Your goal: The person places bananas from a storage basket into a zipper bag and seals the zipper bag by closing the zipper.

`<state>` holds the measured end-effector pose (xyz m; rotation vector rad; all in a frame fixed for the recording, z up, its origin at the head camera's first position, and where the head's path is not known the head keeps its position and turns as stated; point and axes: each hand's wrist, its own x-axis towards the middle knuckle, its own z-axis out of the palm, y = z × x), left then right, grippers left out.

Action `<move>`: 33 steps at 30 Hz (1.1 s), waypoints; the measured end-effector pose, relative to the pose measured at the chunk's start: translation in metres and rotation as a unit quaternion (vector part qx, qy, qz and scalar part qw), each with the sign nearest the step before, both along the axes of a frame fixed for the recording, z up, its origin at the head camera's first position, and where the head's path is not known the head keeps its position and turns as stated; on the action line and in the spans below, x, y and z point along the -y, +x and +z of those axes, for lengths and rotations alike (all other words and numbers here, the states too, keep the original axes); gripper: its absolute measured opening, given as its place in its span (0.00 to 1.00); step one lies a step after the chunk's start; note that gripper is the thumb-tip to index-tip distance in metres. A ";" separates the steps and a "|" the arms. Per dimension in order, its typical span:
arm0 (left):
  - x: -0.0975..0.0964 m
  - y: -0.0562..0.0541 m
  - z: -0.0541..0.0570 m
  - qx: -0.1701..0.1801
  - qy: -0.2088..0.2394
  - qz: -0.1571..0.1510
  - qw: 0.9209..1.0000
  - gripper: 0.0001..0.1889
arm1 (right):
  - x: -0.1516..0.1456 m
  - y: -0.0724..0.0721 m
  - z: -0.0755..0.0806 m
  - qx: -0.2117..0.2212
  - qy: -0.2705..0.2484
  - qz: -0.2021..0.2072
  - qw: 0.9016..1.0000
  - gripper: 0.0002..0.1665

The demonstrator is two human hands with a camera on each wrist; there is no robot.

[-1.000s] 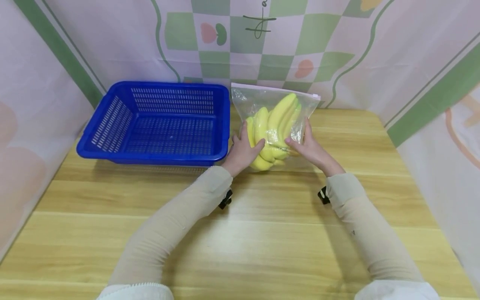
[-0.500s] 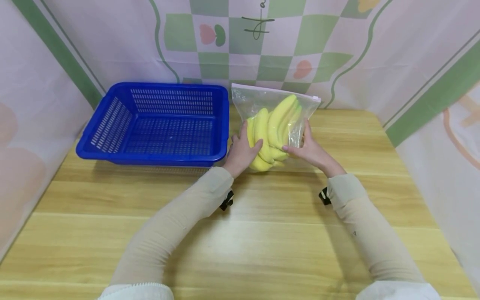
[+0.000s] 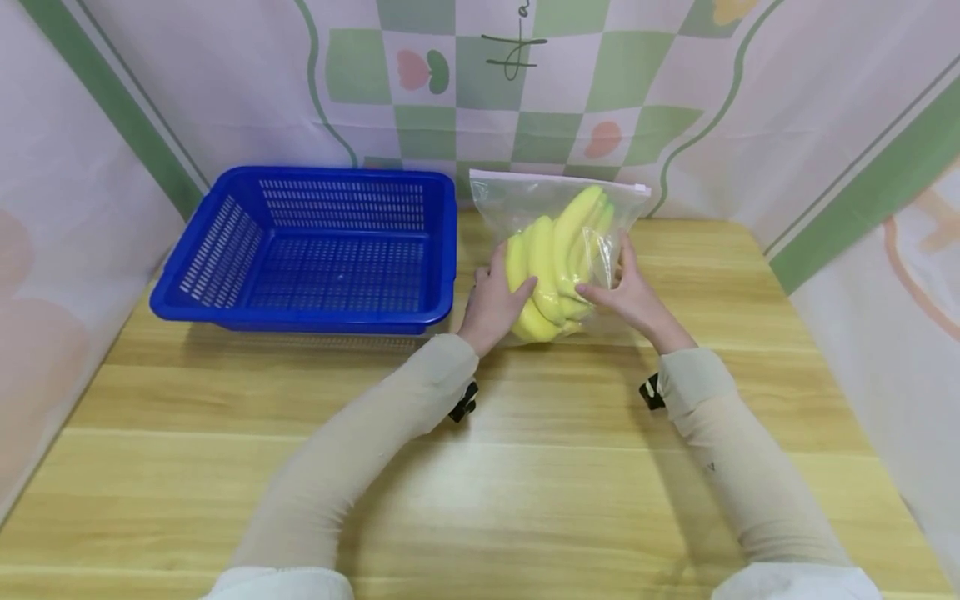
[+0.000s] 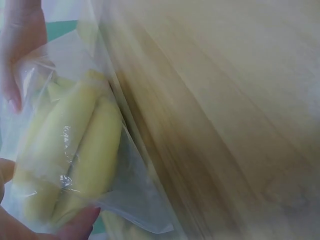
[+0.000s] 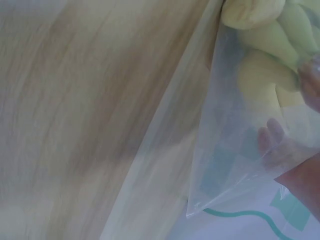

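A clear zip bag (image 3: pixel 517 200) with a pale slider strip along its top stands upright near the back of the table, slightly right of middle. Inside it is a bunch of yellow bananas (image 3: pixel 551 258). My left hand (image 3: pixel 495 304) grips the bag's left side, thumb across the front. On the other side my right hand (image 3: pixel 633 296) holds it, its thumb also in front. Through the film in the right wrist view, fingertips (image 5: pixel 270 135) show behind the bag. Bananas (image 4: pixel 95 150) fill much of the bag in the left wrist view.
A blue plastic basket (image 3: pixel 337 321) with slotted walls stands just left of the bag, nothing in it. The wooden table (image 3: pixel 480 500) reaches back to a curtain (image 3: pixel 487 125) with green and white checks. Similar cloth hangs at both sides.
The bag of bananas has shifted a little to the right, and both hands have gone along with it, still gripping its sides. The basket stays where it was.
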<state>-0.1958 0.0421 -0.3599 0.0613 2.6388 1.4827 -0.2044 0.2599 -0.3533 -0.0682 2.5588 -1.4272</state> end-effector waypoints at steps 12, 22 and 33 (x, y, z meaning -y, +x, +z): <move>-0.024 -0.006 0.004 -0.008 0.003 -0.014 1.000 0.38 | -0.019 -0.001 0.008 0.002 0.013 -0.028 1.000 0.67; -0.037 -0.010 0.002 0.005 0.002 -0.021 1.000 0.38 | -0.032 -0.004 0.014 0.025 0.039 -0.030 0.998 0.67; -0.034 -0.013 0.001 0.002 -0.029 -0.031 0.999 0.38 | -0.034 -0.007 0.015 0.048 0.061 -0.015 0.997 0.67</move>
